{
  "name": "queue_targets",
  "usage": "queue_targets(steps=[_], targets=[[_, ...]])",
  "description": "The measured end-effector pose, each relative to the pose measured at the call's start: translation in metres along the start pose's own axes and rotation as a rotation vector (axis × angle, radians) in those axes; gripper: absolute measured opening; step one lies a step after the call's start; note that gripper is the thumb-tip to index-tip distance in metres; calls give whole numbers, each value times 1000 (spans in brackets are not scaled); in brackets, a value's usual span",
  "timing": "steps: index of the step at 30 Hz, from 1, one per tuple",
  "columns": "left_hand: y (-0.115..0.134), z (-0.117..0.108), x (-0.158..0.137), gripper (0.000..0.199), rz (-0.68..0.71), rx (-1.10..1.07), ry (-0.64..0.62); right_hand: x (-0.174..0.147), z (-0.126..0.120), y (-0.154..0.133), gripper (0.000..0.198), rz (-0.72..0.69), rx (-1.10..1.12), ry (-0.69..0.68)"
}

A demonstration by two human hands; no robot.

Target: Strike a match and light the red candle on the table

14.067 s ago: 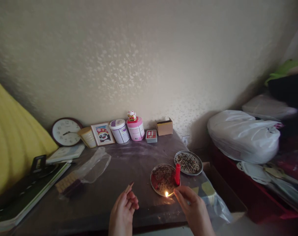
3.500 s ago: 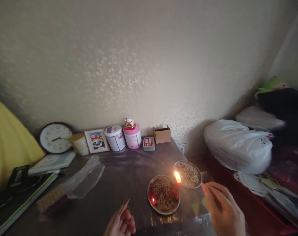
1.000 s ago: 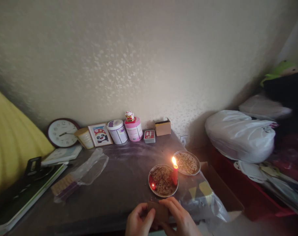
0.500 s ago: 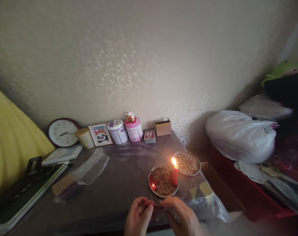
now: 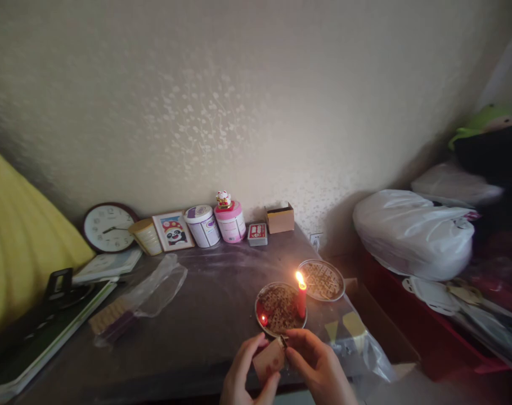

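Note:
A small cream matchbox (image 5: 269, 360) with reddish marks is tilted in my left hand (image 5: 247, 374), the fingers and thumb gripping its edges. My right hand (image 5: 317, 360) is closed in a pinch at the box's upper right end; its fingertips partly cover a dark bit there. Just beyond both hands lies a round metal plate (image 5: 256, 301) of brown crumbly food or grain. On its right side stands a lit red candle (image 5: 302, 301). At the plate's left is a small red candle (image 5: 263, 318) with a tiny glow.
Behind it to the right is a second plate (image 5: 342, 281). A bagged brush (image 5: 115, 318) lies left on the dark table (image 5: 214, 292). Along the wall stand a clock (image 5: 108, 228), a panda picture (image 5: 175, 232), two tins and a small cardboard box (image 5: 280, 219). White bags (image 5: 412, 236) are at right.
My left hand has turned the matchbox from edge-on so its cream face shows, and moved slightly right. My right hand has shifted up and right along the box's end. The plates and candles are unchanged.

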State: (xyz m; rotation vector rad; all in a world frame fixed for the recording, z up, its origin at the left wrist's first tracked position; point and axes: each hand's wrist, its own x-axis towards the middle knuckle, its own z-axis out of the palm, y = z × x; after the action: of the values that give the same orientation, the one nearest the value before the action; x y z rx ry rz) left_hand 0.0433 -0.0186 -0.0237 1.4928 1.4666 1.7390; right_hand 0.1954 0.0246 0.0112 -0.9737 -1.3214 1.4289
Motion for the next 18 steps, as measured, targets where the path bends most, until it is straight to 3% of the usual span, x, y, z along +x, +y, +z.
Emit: queue_targets(steps=[2,5,12,18], targets=[[-6,0,-2,48,134,89,-48,-1,1,10,36,18,28,-19],[-11,0,-3,47,214,127,-88,-3,3,16,38,75,18,-46],[-17,-3,-4,39,188,249,-95,-2,0,-4,29,6,-125,49],[-16,-4,-4,37,194,266,-115,2,-8,0,25,-2,-185,125]])
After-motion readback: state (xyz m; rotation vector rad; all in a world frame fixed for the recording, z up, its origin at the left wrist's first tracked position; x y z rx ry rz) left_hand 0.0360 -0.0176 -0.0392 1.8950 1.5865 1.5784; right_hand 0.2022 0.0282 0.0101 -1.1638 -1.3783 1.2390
